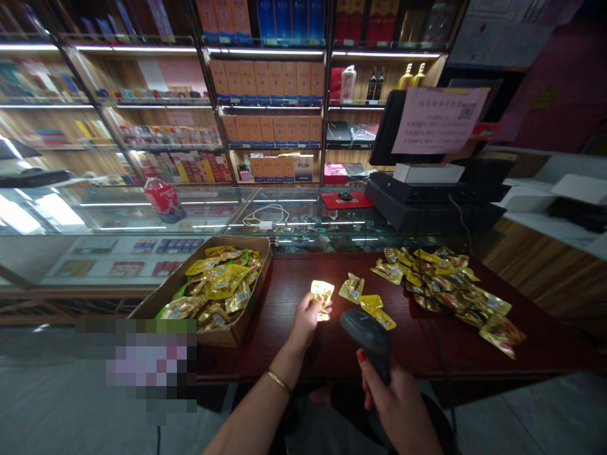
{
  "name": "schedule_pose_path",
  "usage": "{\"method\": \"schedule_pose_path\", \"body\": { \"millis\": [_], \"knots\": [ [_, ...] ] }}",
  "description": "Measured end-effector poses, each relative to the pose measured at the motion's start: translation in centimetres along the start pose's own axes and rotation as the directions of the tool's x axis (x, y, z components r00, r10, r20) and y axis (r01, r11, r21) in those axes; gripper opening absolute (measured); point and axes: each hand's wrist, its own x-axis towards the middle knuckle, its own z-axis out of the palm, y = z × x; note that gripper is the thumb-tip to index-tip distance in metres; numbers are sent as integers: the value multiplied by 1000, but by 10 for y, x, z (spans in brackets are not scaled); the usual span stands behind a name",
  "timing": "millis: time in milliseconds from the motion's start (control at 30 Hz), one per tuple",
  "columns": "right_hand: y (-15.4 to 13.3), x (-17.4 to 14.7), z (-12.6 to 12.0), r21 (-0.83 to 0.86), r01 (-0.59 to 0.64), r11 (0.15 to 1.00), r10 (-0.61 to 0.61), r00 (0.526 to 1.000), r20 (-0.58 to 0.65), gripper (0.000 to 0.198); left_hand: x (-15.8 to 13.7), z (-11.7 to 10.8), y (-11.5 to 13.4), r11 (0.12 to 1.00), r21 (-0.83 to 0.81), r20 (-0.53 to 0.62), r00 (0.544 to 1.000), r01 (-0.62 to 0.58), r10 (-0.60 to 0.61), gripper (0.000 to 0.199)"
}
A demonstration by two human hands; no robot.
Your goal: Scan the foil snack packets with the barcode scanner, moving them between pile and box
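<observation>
My left hand [306,322] pinches a small gold snack packet [322,297] above the dark red table, and bright light falls on the packet. In my right hand [401,401] is a black handheld barcode scanner [367,332], its head pointed toward the packet. Just beyond the scanner, a gold packet [352,288] and yellow packets [378,311] lie on the tabletop. To the left, a cardboard box [262,268] holds many yellow, gold and green packets. A loose heap of similar packets [443,281] spreads over the right side of the table.
Behind the table [294,354] stands a glass display counter [218,215] bearing a red-labelled bottle [164,200], a white cable [265,224] and a mouse on a red mat [351,200]. A monitor with a paper notice [436,120] stands at right. A black cord [434,335] crosses the table.
</observation>
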Motion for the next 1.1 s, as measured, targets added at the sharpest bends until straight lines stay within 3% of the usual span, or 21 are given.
{"method": "schedule_pose_path", "body": {
  "millis": [467,867,1100],
  "knots": [
    [3,11,12,15,31,999,-31,999,-10,50,-6,4,6,1000,6,-1,1000,9,-9,56],
    [-5,18,15,3,34,999,-34,999,3,53,-16,11,18,993,116,21,999,-32,30,38],
    [-4,16,14,-92,43,995,-42,999,3,52,-12,10,12,997,71,-1,1000,3,-3,45]
  ]
}}
